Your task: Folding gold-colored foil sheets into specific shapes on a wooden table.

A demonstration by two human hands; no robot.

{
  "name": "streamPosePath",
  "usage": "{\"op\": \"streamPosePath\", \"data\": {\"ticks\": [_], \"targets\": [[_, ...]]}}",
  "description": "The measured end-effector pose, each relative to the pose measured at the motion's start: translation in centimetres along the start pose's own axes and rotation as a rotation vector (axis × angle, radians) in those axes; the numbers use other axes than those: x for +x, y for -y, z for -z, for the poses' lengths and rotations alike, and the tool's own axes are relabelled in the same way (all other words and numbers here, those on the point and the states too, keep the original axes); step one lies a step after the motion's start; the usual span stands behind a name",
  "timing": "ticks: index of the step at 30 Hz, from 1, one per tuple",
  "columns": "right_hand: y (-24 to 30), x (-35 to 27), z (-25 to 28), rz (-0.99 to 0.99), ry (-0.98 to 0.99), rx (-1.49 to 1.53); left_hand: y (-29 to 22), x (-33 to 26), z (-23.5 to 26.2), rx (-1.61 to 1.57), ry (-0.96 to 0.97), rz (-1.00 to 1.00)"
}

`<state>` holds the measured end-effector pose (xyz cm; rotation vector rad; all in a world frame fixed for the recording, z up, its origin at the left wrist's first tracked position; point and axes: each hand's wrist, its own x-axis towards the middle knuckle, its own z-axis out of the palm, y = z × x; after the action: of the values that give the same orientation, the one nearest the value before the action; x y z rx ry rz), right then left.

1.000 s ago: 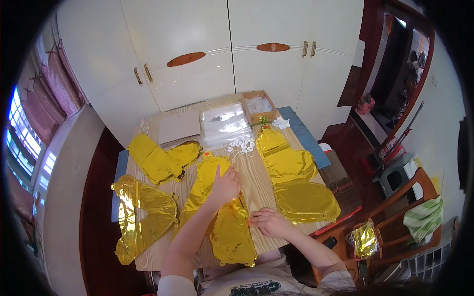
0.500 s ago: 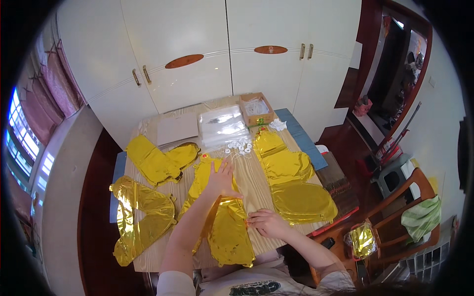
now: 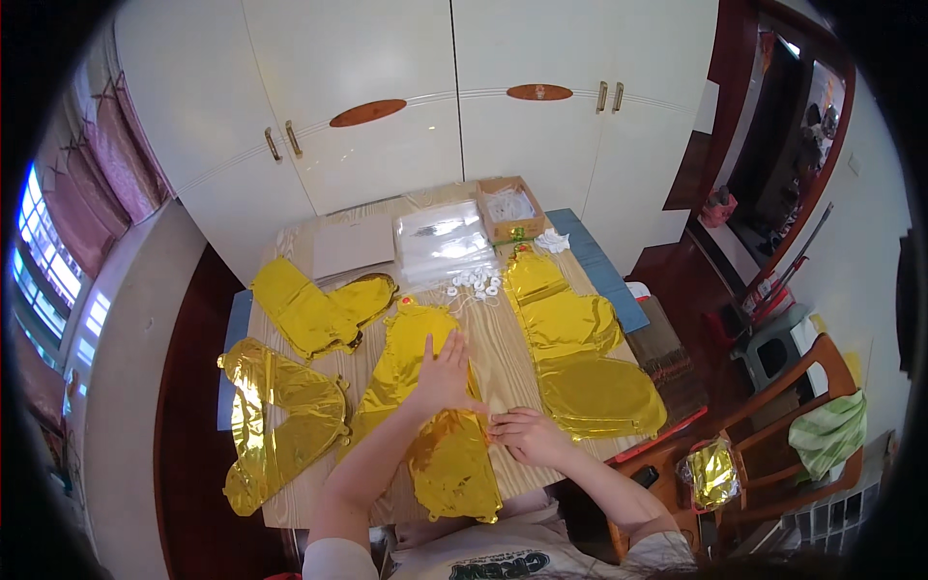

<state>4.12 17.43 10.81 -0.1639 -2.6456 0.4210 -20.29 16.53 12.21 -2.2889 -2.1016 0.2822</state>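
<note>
A flat gold foil balloon [image 3: 454,476] lies in the middle of the table, nearest to me. My left hand [image 3: 447,375] rests flat on it with fingers spread and the thumb pointing toward my other hand. At the balloon's right edge, my right hand [image 3: 530,435] has its fingers curled and pinched on the foil rim. A small red spot marks the balloon's far end. More flat gold foil balloons lie around: a folded one [image 3: 300,309] at far left, a curved one [image 3: 266,425] at near left, and a long lobed one [image 3: 585,348] on the right.
Clear plastic bags [image 3: 445,242], a grey-white board [image 3: 353,247] and a cardboard box [image 3: 507,208] with clear packets line the table's far side. Several small white rings [image 3: 474,283] lie before the bags. A wooden chair [image 3: 822,406] with a green cloth stands at right.
My left hand has slid nearer and a little right across the foil, toward my right hand. The balloon's far part lies flatter and wider. My right hand stays at the edge.
</note>
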Motion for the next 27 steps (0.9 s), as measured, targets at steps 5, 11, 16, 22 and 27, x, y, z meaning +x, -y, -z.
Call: {"op": "streamPosePath", "data": {"ticks": [5, 11, 16, 22, 27], "targets": [[-0.2, -0.2, 0.0, -0.006, 0.021, -0.008, 1.6, 2.4, 1.1, 0.023, 0.088, 0.036], [-0.3, -0.3, -0.2, -0.002, -0.011, 0.016, 3.0, 5.0, 1.4, 0.043, 0.132, 0.09], [-0.2, -0.2, -0.2, 0.007, -0.006, 0.022, 4.7, 7.0, 0.3, 0.064, 0.066, 0.173], [-0.2, -0.4, -0.4, 0.001, -0.004, 0.044, 6.6, 8.9, -1.5, 0.067, -0.119, 0.342], [-0.2, -0.6, -0.2, 0.005, 0.003, 0.043, 6.9, 9.5, -1.4, 0.01, -0.152, 0.458]]}}
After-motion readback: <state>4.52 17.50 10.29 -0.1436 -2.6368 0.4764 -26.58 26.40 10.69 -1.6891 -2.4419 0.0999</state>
